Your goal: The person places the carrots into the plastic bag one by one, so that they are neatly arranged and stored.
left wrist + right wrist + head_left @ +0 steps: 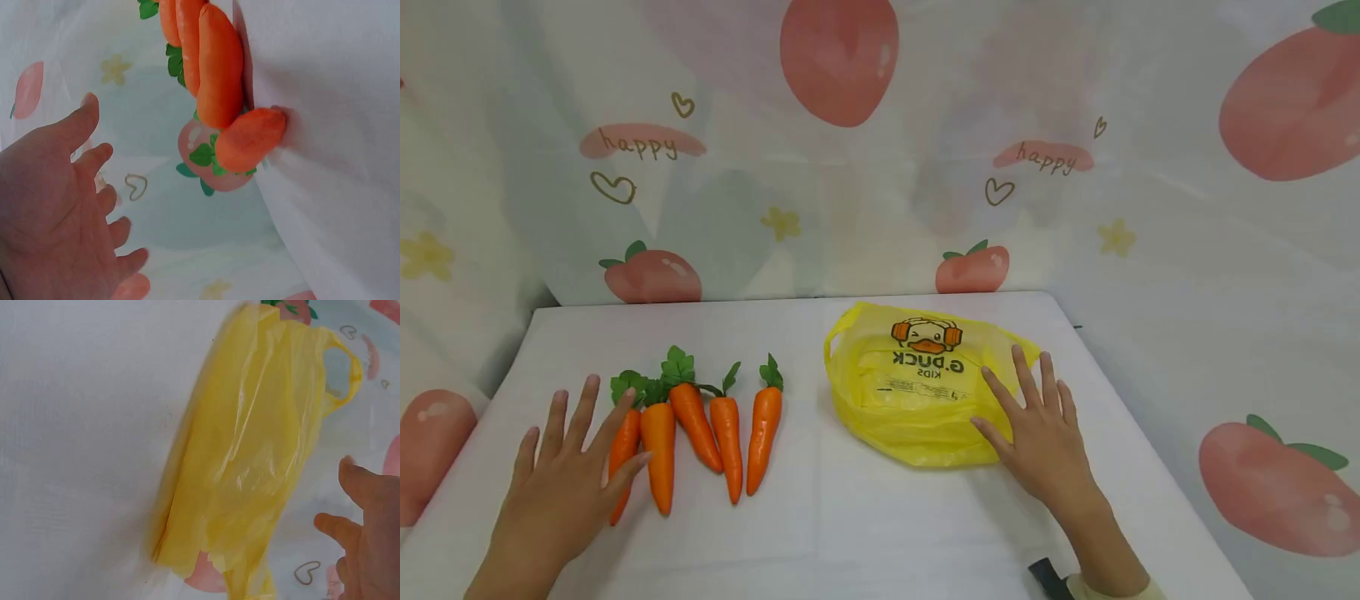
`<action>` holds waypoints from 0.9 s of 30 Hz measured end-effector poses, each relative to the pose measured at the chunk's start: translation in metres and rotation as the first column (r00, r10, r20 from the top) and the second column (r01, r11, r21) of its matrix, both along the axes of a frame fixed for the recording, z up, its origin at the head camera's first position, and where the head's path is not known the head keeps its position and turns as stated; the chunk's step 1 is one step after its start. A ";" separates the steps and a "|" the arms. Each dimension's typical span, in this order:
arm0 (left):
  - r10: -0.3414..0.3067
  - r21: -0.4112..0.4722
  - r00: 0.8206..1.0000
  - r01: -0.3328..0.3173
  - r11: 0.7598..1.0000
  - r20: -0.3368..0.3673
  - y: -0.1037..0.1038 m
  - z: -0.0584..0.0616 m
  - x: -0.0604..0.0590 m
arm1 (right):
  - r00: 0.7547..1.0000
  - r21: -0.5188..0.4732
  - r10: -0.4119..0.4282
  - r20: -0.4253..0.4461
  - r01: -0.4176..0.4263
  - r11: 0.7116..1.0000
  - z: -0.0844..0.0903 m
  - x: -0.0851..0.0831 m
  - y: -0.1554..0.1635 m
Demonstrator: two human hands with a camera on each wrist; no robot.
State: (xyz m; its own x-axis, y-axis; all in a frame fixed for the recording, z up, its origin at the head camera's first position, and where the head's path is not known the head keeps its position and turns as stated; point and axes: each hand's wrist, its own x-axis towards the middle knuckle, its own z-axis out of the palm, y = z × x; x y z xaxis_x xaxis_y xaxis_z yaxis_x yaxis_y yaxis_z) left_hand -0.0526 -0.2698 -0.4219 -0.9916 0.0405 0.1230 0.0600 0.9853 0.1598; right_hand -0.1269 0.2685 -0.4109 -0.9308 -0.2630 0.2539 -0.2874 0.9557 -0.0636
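Note:
Several orange carrots (658,454) with green leafy tops lie in a row on the left half of the table, tips toward the person. My left hand (553,487), fingers spread, hovers by the leftmost carrot (625,446) and partly covers it in the head view; it holds nothing. To the right lies a yellow plastic bag (880,417) printed with a duck face, its lettering reversed. My right hand (1048,446) is spread over the bag's right side, holding nothing. In the right wrist view the thumb and fingers stand apart from the bag (250,444).
A white cloth covers the table (820,542). Behind it hangs a backdrop (865,208) printed with peaches, hearts and flowers, which continues along both sides. A black strap end (1047,575) shows beside the right sleeve (1112,590).

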 end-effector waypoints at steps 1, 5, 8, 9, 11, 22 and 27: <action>-0.002 0.014 1.000 0.002 1.000 0.011 -0.003 -0.001 0.000 | 1.000 -0.011 -0.009 0.010 0.009 1.000 -0.001 -0.001 0.002; -0.013 0.097 0.995 0.004 0.995 0.100 -0.014 0.002 -0.002 | 0.995 -0.106 -0.044 0.089 0.053 0.993 0.000 -0.004 0.010; -0.005 0.175 0.985 -0.025 0.984 0.170 -0.022 0.005 -0.003 | 0.986 -0.175 -0.091 0.139 0.115 0.978 0.002 -0.007 0.012; 0.001 0.194 0.982 -0.039 0.980 0.190 -0.025 0.006 -0.003 | 0.981 -0.196 -0.113 0.159 0.144 0.970 0.002 -0.008 0.011; 0.004 0.242 0.977 -0.057 0.969 0.214 -0.028 0.006 -0.004 | 0.969 -0.238 -0.152 0.192 0.197 0.951 0.002 -0.011 0.012; -0.051 0.449 0.955 -0.090 0.889 0.293 -0.041 -0.002 -0.010 | 0.913 -0.360 -0.110 0.393 0.263 0.895 0.011 -0.041 0.027; -0.057 0.476 0.951 -0.100 0.874 0.304 -0.049 -0.009 -0.012 | 0.866 -0.438 -0.064 0.495 0.313 0.842 0.017 -0.059 0.030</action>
